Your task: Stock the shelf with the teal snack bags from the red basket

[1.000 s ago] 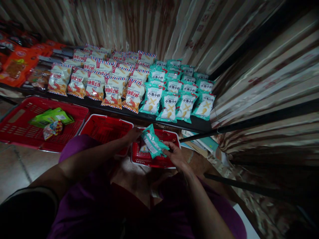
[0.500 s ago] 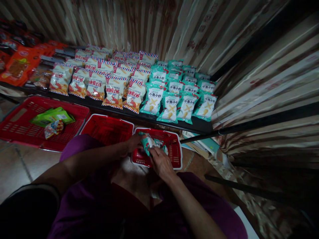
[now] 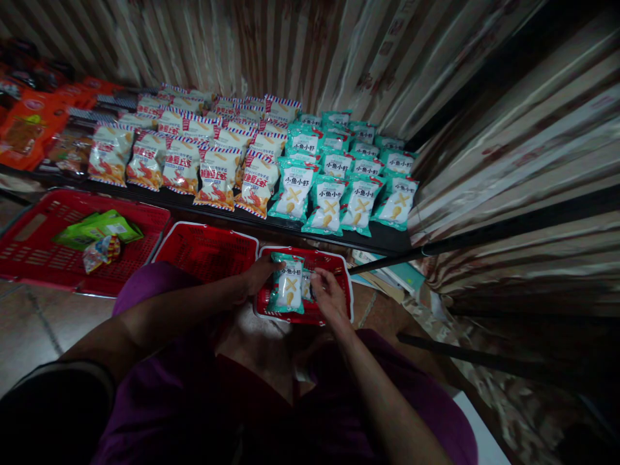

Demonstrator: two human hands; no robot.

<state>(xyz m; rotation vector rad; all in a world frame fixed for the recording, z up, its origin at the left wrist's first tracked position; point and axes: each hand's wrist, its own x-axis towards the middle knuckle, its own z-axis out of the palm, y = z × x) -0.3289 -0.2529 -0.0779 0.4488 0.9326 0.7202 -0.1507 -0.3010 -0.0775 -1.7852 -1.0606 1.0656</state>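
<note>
A teal-and-white snack bag (image 3: 289,285) faces up over the right-hand red basket (image 3: 339,263), its printed front showing. My left hand (image 3: 260,274) grips this bag at its upper left edge, thumb on the front; the other fingers are mostly hidden. Partly covered behind it, a second teal-and-white bag (image 3: 307,285) lies in the basket. My right hand (image 3: 332,298) is over the basket's right side, fingers apart and bent beside that second bag. Whether the fingertips touch it I cannot tell.
Rows of teal snack bags (image 3: 325,206) and orange-and-white snack bags (image 3: 217,177) stand on a black shelf (image 3: 382,241). Left of my hands are a middle red basket (image 3: 203,248) and a larger red basket (image 3: 29,248) holding green packets (image 3: 99,229). A dark bar (image 3: 465,239) crosses at right.
The teal snack bag has turned from crumpled and tilted between both hands to front side up. My right hand has come off it and moved right.
</note>
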